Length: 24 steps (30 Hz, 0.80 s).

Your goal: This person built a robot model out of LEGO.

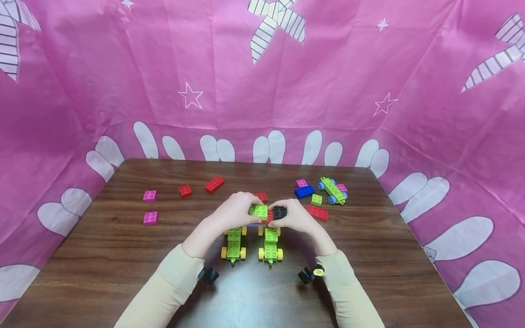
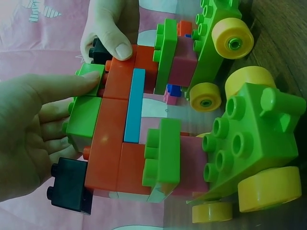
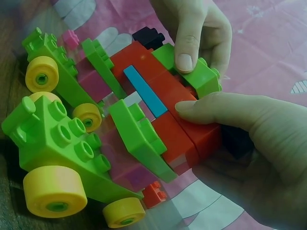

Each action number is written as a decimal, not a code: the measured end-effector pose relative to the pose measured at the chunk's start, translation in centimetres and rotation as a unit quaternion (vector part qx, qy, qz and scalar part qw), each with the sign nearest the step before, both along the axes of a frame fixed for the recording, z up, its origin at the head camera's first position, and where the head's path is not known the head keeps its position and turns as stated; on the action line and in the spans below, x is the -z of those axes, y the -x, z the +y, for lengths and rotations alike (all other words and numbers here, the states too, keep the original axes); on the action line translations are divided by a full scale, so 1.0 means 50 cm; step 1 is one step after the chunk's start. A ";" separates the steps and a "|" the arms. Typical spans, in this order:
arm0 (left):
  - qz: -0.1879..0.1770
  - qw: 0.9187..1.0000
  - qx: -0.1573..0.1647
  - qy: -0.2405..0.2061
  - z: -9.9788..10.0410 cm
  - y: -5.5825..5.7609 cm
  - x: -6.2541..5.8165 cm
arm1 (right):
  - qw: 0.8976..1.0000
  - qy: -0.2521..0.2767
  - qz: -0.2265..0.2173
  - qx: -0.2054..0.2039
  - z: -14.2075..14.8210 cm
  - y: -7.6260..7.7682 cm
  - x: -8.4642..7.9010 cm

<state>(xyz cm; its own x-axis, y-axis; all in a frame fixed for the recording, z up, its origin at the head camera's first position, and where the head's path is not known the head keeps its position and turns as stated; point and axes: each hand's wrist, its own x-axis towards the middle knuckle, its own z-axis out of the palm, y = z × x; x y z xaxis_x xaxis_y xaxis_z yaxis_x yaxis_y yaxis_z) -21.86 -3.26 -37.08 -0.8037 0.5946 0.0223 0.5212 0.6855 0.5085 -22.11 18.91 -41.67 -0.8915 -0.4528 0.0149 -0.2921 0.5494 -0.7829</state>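
Observation:
Between both hands stands a joined build of toy bricks. It rests on two green wheeled bases (image 1: 234,250) with yellow wheels, pink bricks (image 2: 183,62) above them, then green pieces, red bricks and a blue strip (image 2: 135,108). My left hand (image 1: 238,210) pinches a light green brick (image 1: 260,212) on the upper part, its thumb on the near side. The right hand (image 1: 298,216) grips the right end, thumb against a red brick (image 3: 201,136) and fingers behind, beside a black brick (image 1: 280,212). A second black brick (image 2: 71,184) sits at the left end.
Two pink bricks (image 1: 150,217) and two red bricks (image 1: 214,184) lie at left and back left. At back right are a green base with blue wheels (image 1: 333,191), a blue brick (image 1: 304,192), a small green brick (image 1: 316,199) and a red brick (image 1: 317,212). Pink cloth surrounds the table (image 1: 102,273).

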 end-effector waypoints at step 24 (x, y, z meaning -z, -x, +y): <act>-0.033 0.999 -0.031 -0.014 0.008 -0.001 -0.003 | 1.000 -0.006 -0.002 0.006 -0.004 -0.006 -0.006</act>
